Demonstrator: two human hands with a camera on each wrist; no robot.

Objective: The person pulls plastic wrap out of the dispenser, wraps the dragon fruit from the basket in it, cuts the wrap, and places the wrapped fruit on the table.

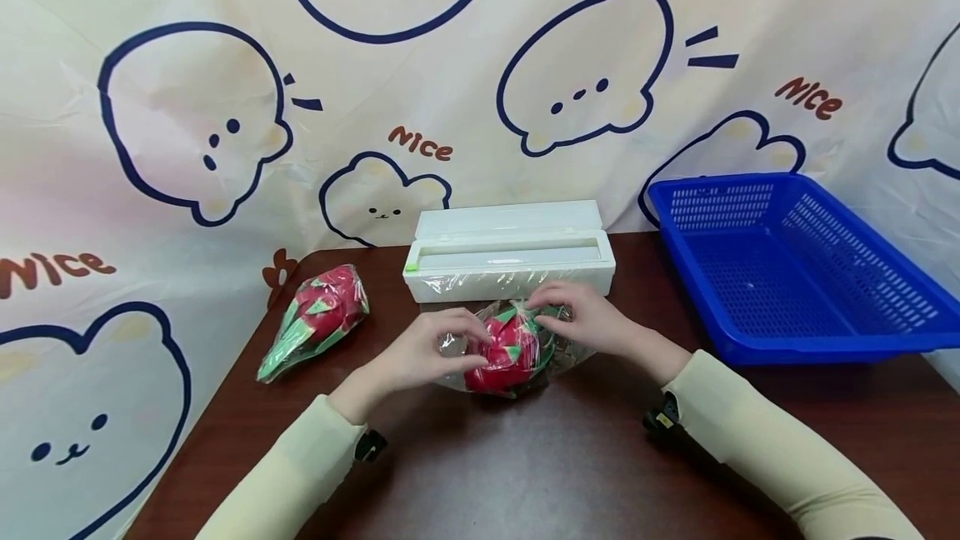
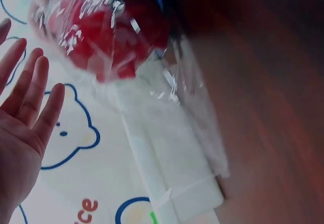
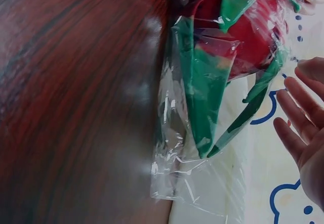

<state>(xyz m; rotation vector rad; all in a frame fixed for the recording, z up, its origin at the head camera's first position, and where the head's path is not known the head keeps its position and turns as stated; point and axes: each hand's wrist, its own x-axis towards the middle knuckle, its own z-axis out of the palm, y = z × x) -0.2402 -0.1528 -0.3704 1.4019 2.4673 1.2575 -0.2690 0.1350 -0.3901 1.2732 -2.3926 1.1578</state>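
A red dragon fruit [image 1: 506,361] with green tips lies on the table under loose clear plastic film [image 3: 169,178]. At its left side is my left hand [image 1: 438,348], its fingers spread and fairly straight in the left wrist view. My right hand [image 1: 581,317] is over the fruit's upper right, fingers lightly bent and not closed around it. Whether fingertips touch the film is hard to tell. Just behind the fruit stands a white cling film dispenser [image 1: 517,283] with its lid raised, and film hangs over its front.
Another dragon fruit [image 1: 326,311], wrapped in film, lies at the table's left side. A blue plastic basket [image 1: 817,350] with perforated walls stands on the right. A printed cloth [image 1: 480,90] hangs behind the brown table [image 1: 495,473].
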